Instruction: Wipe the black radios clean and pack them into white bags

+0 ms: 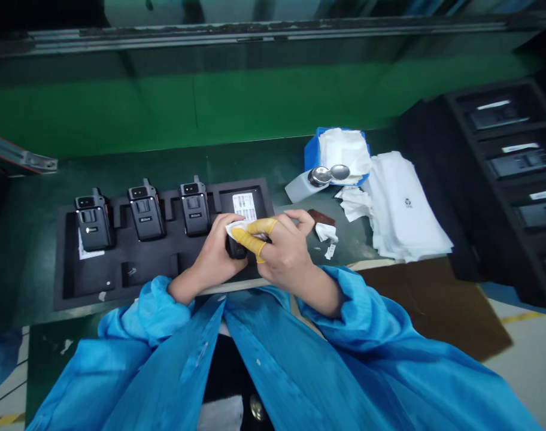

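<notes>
YEL. FINGER COTS (250, 240) POP VS. BLK!

Held radio (237, 249) blk, wipe (234, 227) wht, sleeves (367, 311) brt blue! Other radios (146, 215) blk w/ wht lettering, tray (87, 281) blk, bench (255, 158) dk grn, bin (311, 155) blue, label (245, 205) wht w/ blk print!

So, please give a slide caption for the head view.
Left hand gripping a black device, right hand holding a white cloth against it, near three handsets.

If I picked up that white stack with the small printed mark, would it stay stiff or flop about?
The white stack would probably sag: its layers look thin and its edges uneven. The layers might slide apart if pushed, since no band shows around them. It seems unlikely to roll, lying flat on the green bench.
</notes>
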The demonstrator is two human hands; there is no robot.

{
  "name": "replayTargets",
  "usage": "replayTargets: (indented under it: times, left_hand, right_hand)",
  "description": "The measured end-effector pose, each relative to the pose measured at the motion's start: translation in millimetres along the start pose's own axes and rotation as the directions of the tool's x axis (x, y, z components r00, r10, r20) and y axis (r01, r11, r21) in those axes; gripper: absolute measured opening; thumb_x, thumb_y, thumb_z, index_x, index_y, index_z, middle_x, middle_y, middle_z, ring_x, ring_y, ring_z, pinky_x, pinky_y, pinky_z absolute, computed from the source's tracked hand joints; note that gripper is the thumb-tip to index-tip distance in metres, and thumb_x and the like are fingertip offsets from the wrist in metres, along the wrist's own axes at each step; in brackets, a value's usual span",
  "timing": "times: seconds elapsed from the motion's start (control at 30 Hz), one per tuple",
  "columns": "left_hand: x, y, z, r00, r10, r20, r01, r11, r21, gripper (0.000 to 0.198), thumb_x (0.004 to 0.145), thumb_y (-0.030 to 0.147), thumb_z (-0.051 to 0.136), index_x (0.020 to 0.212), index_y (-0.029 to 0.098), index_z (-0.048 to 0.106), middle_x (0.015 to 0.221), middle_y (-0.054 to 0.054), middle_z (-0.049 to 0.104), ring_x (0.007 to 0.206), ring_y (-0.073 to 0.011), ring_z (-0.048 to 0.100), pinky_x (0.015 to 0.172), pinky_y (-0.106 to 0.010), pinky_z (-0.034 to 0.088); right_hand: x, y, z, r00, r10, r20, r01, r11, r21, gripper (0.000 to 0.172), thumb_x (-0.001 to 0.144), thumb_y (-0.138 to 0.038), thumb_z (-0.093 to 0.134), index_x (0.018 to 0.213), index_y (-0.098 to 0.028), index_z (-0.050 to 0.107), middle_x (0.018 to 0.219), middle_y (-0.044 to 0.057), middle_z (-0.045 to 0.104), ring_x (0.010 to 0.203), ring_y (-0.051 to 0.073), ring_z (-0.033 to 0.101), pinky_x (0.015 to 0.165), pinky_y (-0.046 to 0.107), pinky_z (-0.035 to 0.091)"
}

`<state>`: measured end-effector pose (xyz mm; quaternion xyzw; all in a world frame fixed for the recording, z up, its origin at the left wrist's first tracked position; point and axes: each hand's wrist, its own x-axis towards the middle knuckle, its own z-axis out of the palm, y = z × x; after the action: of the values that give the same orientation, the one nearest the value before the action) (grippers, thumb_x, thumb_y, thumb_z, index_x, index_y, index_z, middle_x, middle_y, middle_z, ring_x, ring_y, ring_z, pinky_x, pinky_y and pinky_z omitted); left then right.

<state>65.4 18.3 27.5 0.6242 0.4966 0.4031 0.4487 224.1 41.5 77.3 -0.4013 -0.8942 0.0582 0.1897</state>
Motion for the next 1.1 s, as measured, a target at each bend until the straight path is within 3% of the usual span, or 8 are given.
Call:
replayTargets:
  times: [0.1,0.3,0.53,0.67,0.93,1.1]
  left_hand:
    - [3.2,2.1,-0.8,0.999,-0.034,0.015,0.034,0.999,0.020,0.058,0.060,0.006,0.063,0.112,0.022,0.044,0.110,-0.005,0.051,0.105,-0.0208,0.055,0.093,-0.039,0.047]
    - [7.7,6.9,0.7,0.997,-0.072,0.034,0.071,0.997,0.038,0.060,0.059,0.005,0.059,0.115,0.022,0.042,0.112,-0.005,0.050,0.108,-0.0218,0.054,0.094,-0.039,0.047]
    - [7.5,7.3,0.8,0.997,-0.055,0.048,0.055,0.998,0.017,0.056,0.062,0.007,0.061,0.113,0.022,0.044,0.109,-0.005,0.051,0.104,-0.0208,0.056,0.091,-0.039,0.048]
    - [9.7,10.9,0.2,0.995,-0.073,0.075,0.072,0.997,0.005,0.055,0.060,0.005,0.059,0.111,0.022,0.046,0.107,-0.005,0.052,0.103,-0.0211,0.056,0.091,-0.039,0.048]
    - [14.1,13.3,-1.4,0.987,-0.110,0.113,0.105,0.993,0.056,0.058,0.057,0.003,0.056,0.110,0.022,0.045,0.109,-0.004,0.052,0.106,-0.0219,0.055,0.092,-0.039,0.047]
    - [13.0,11.7,-0.6,0.993,-0.081,0.089,0.078,0.996,0.039,0.056,0.059,0.004,0.056,0.111,0.023,0.045,0.109,-0.005,0.052,0.107,-0.0220,0.055,0.093,-0.040,0.047]
  right_hand:
    - [-0.3,3.6,-4.8,1.000,-0.021,0.019,0.021,1.000,-0.013,0.032,0.077,-0.010,0.049,0.088,-0.030,0.071,0.080,-0.003,0.061,0.081,0.014,0.047,0.090,0.039,0.022]
    - [1.2,17.3,-9.4,0.996,0.068,-0.057,-0.071,0.996,-0.053,0.031,0.075,-0.006,0.047,0.076,-0.025,0.071,0.088,0.000,0.062,0.079,0.014,0.046,0.083,0.039,0.025]
    - [4.1,13.6,0.4,0.998,-0.055,-0.013,0.055,0.998,0.007,0.034,0.077,-0.007,0.050,0.088,-0.031,0.072,0.083,-0.003,0.062,0.083,0.014,0.046,0.091,0.040,0.021]
    - [1.9,20.1,-4.8,0.998,-0.070,-0.003,0.071,0.996,0.054,0.037,0.073,-0.004,0.048,0.084,-0.030,0.072,0.082,-0.003,0.062,0.085,0.014,0.048,0.091,0.039,0.022]
    - [-3.4,33.4,-8.7,0.992,0.104,-0.068,-0.102,0.994,0.037,0.044,0.074,-0.005,0.047,0.101,-0.031,0.070,0.089,-0.001,0.061,0.079,0.014,0.048,0.085,0.039,0.027]
    - [0.5,20.1,-1.6,0.998,0.066,0.009,-0.066,0.997,0.043,0.046,0.071,-0.007,0.049,0.100,-0.035,0.070,0.082,-0.002,0.061,0.081,0.015,0.047,0.088,0.040,0.024]
